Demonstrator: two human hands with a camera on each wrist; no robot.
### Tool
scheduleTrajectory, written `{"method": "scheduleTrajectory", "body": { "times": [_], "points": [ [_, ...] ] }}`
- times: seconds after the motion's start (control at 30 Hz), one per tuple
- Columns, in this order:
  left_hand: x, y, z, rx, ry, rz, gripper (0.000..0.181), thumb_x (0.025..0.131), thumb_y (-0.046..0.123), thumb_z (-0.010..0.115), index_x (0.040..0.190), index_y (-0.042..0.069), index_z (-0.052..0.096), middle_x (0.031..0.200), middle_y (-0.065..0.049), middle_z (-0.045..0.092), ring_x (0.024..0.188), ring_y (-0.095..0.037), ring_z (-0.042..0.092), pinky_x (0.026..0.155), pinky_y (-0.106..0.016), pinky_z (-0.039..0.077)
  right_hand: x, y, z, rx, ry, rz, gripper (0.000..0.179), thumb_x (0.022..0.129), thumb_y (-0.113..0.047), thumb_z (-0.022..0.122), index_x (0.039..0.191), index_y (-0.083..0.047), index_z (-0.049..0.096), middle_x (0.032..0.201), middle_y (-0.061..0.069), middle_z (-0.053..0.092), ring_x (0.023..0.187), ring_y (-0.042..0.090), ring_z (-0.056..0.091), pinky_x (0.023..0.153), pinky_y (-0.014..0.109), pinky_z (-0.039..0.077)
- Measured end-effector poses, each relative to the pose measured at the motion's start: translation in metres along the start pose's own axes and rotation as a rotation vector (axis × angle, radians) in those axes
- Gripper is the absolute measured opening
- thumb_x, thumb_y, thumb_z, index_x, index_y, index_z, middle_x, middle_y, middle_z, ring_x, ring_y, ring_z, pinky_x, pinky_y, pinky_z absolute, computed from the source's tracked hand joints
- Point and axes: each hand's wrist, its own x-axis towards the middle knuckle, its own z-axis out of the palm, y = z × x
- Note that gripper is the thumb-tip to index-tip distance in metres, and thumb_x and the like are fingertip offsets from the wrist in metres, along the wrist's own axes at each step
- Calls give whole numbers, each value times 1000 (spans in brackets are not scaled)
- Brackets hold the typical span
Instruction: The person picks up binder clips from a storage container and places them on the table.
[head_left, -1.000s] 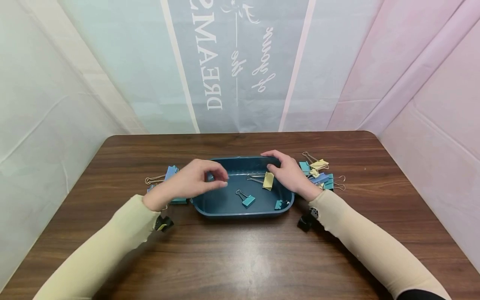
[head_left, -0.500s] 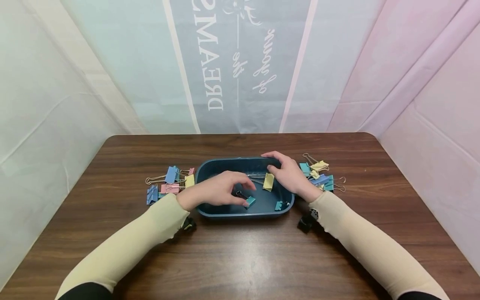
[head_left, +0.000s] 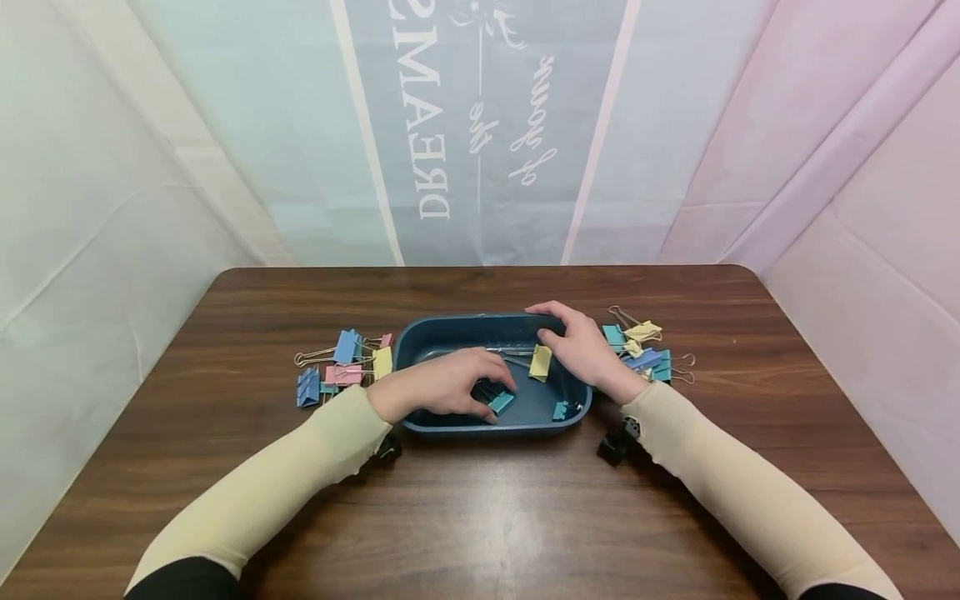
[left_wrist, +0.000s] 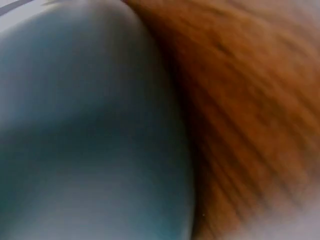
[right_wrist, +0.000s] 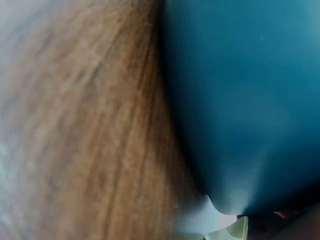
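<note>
In the head view, my left hand [head_left: 457,383] reaches into a dark teal tray [head_left: 457,430]. Its fingers and thumb are spread on either side of a small teal binder clip [head_left: 501,403]. My right hand [head_left: 579,346] holds the tray's right end, with fingers along the far rim and thumb inside. A yellow binder clip [head_left: 540,363] lies in the tray left of that hand, and another teal binder clip [head_left: 560,410] lies in the near right corner. Both wrist views are mostly filled by the tray's outer wall [left_wrist: 95,130].
Left of the tray lies a pile of blue, pink, yellow and teal binder clips, including a blue clip [head_left: 307,387]. More clips, among them a yellow one [head_left: 643,332], lie at its right. The brown wooden table [head_left: 480,517] stands before a printed curtain [head_left: 495,125].
My left hand has moved right, from the tray's left side to around the teal clip in its middle. The right hand stays at the tray's right end.
</note>
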Motion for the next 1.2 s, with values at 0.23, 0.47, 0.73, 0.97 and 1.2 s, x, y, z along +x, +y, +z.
{"method": "scheduleTrajectory", "body": {
  "times": [0.23,0.47,0.73,0.97,1.2],
  "points": [
    [2,1,0,18,-8,-4,37,88,27,79,122,17,70,118,4,59,109,-12,53,100,-31,43,-1,1,-1,-4,4,7,39,103,-17,54,140,-26,53,141,6,52,42,21,34,45,34,37],
    [4,1,3,15,-11,-18,33,88,29,79,117,17,70,116,5,58,105,-11,54,96,-28,45,-4,3,0,3,10,12,38,102,-16,55,140,-25,53,138,8,53,42,21,33,45,34,36],
    [3,1,2,30,-19,-39,34,88,32,78,118,19,70,116,5,56,104,-11,54,95,-28,46,-2,3,1,7,16,4,38,103,-17,54,139,-25,54,137,7,53,42,21,34,44,34,36],
    [1,2,-1,-19,27,-76,33,89,34,77,117,19,67,113,7,60,99,-10,55,90,-29,47,-1,0,-1,8,3,9,38,103,-17,54,140,-25,53,138,7,53,42,21,33,46,34,37],
    [-2,2,-5,-54,151,-121,35,88,38,77,116,20,68,104,11,61,92,-8,56,78,-25,49,0,-2,0,-2,3,3,38,103,-17,54,140,-25,53,137,7,53,43,20,33,46,34,37]
  ]
}}
